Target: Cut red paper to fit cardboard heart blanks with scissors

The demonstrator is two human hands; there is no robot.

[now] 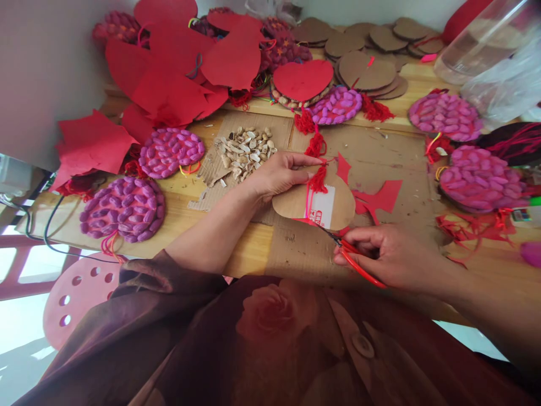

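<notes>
My left hand [281, 173] is closed on the top of a heart-shaped cardboard piece [296, 203], pinching it next to a red tassel [318, 180]. The cardboard carries a white label [323, 207] and has red paper under its lower edge. My right hand [391, 254] grips red-handled scissors [355, 260], whose blades reach the bottom edge of the heart. Red paper offcuts [380, 197] lie just right of the heart on a cardboard sheet [393, 152].
Purple shell-covered discs [124, 207] [479, 179] lie left and right on the wooden table [190, 194]. A pile of peanut shells [245, 151], red paper hearts [302, 78], brown cardboard hearts [367, 70] and a clear plastic container [486, 45] sit behind. A pink stool [76, 293] stands lower left.
</notes>
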